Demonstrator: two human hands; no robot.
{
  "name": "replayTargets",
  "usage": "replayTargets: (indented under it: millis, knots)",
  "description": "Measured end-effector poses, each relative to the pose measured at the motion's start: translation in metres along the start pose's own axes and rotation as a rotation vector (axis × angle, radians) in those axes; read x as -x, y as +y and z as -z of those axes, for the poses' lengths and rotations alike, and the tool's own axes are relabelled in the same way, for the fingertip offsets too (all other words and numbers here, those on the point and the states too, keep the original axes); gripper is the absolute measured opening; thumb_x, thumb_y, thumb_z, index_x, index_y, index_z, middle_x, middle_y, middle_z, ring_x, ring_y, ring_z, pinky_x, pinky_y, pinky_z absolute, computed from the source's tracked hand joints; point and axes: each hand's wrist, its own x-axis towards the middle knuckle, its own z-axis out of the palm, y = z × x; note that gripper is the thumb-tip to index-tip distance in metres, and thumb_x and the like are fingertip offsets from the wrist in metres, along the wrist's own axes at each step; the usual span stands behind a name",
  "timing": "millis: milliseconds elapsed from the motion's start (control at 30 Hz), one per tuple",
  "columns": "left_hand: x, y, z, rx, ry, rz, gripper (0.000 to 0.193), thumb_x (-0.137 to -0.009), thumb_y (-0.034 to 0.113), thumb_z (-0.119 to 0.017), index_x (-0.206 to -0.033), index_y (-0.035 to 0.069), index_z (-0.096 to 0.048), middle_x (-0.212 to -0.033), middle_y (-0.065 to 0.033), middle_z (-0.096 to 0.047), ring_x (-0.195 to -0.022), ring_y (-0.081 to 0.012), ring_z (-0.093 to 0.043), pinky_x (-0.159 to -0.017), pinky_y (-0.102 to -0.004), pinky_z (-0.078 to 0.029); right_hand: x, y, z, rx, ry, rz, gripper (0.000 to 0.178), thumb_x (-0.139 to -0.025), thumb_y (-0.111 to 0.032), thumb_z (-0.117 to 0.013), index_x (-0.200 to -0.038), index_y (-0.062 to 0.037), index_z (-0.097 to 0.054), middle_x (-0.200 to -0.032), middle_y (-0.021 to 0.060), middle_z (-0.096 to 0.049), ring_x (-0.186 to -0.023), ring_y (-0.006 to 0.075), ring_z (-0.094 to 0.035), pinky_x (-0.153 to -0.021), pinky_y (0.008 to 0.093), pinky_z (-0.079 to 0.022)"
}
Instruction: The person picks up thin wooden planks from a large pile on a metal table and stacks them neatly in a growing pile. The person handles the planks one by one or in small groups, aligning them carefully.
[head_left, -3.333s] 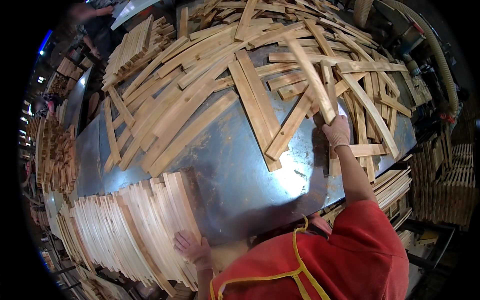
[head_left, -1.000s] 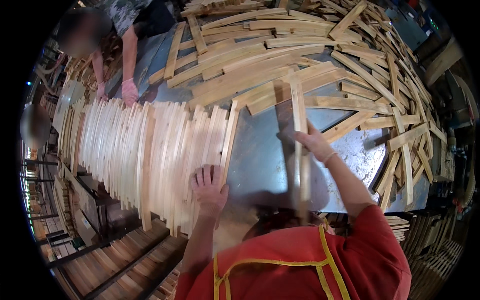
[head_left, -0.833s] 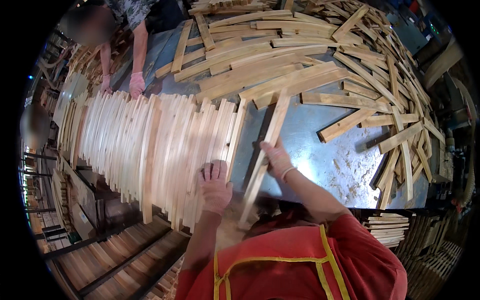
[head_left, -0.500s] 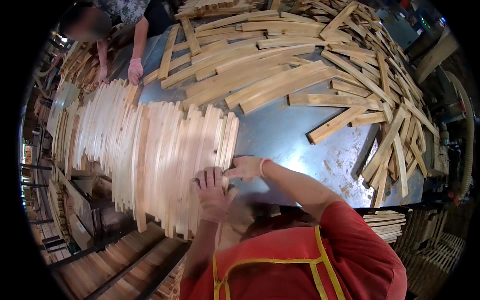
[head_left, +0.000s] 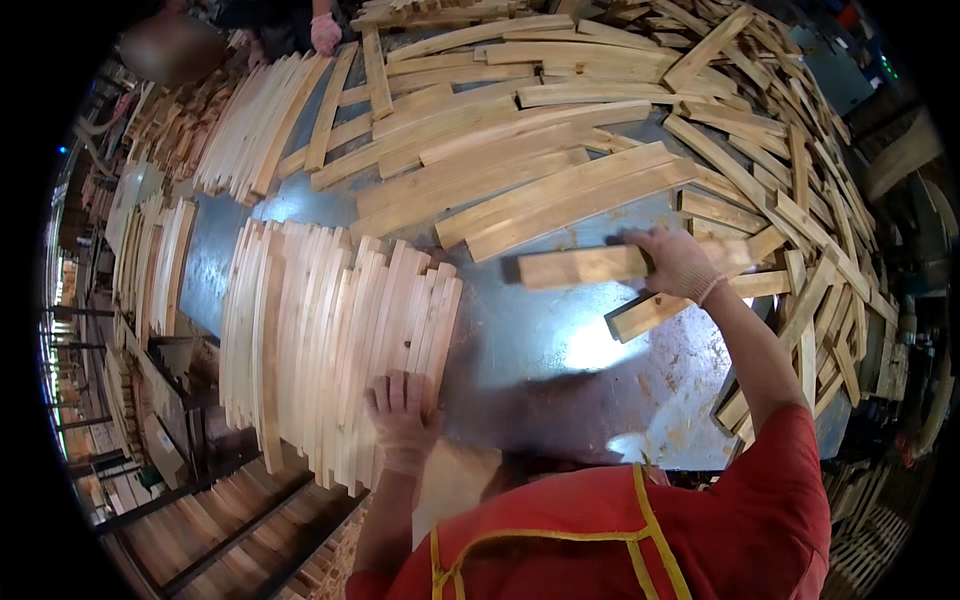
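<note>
My left hand [head_left: 402,418], in a pale glove, lies with fingers stretched out on the near right end of a row of light wooden slats [head_left: 320,340]. The slats stand side by side, with uneven ends, along the edge of a metal table [head_left: 520,345]. Farther right, my gloved right hand [head_left: 675,264] is closed around a wooden board [head_left: 575,267], its fingers over the top. The board looks slightly blurred, and its right part is covered by the hand. Just below it, another loose board [head_left: 650,315] lies at a slant on the table.
Loose boards [head_left: 560,190] spread over the far side, heaped into a pile [head_left: 800,230] at the right. Another person's gloved hand [head_left: 325,34] is beside a separate bundle of slats [head_left: 255,130] at the far left. Below the left table edge is a rack of boards [head_left: 240,535].
My right hand has left the row's right edge for the board farther right. My left hand stays on the slats. A bundle has shifted away beside the other person, leaving a gap.
</note>
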Motion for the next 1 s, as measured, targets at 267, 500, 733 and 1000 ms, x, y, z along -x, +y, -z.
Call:
replayTargets:
  millis: [267,500,733,1000]
  knots:
    - [-0.014,-0.002,0.006,0.04,-0.075,0.022,0.075,-0.066,0.032,-0.085,-0.134,0.013,-0.06,-0.141,-0.0143,-0.055,-0.135,-0.0436,-0.049,-0.11,-0.0666,-0.037,-0.136,0.006,-0.019,0.431,0.485,0.17,0.09,-0.084,-0.035,-0.083,-0.161,-0.0168,-0.041,-0.144,0.0098,-0.06,-0.134,0.0338,-0.059,-0.11,0.0427,-0.048]
    - [-0.003,-0.006,0.005,0.027,-0.064,0.037,0.077,-0.068,0.04,-0.088,-0.136,0.017,-0.061,-0.142,-0.0129,-0.056,-0.136,-0.0407,-0.05,-0.115,-0.0658,-0.035,-0.147,-0.009,0.037,0.183,0.009,0.197,0.083,-0.085,-0.044,-0.082,-0.155,-0.0118,-0.05,-0.133,0.0233,-0.069,-0.115,0.0373,-0.071,-0.094,0.0468,-0.057]
    - [0.012,-0.018,-0.024,-0.019,0.05,-0.005,0.084,-0.074,0.044,-0.085,-0.149,0.018,-0.057,-0.157,-0.0121,-0.049,-0.148,-0.0401,-0.041,-0.122,-0.0651,-0.028,-0.062,-0.036,0.003,-0.637,-0.062,0.213,0.075,-0.086,-0.051,-0.082,-0.142,-0.0034,-0.064,-0.109,0.0236,-0.077,-0.1,0.0361,-0.074,-0.09,0.0469,-0.058]
    - [0.013,-0.011,-0.005,0.037,-0.035,0.01,0.088,-0.084,0.053,-0.079,-0.155,0.009,-0.051,-0.161,-0.0151,-0.045,-0.151,-0.0391,-0.036,-0.126,-0.0635,-0.023,0.017,-0.257,-0.099,-0.985,-0.175,-0.268,0.071,-0.088,-0.057,-0.077,-0.117,0.0072,-0.076,-0.106,0.0246,-0.078,-0.101,0.0329,-0.076,-0.089,0.0424,-0.062]
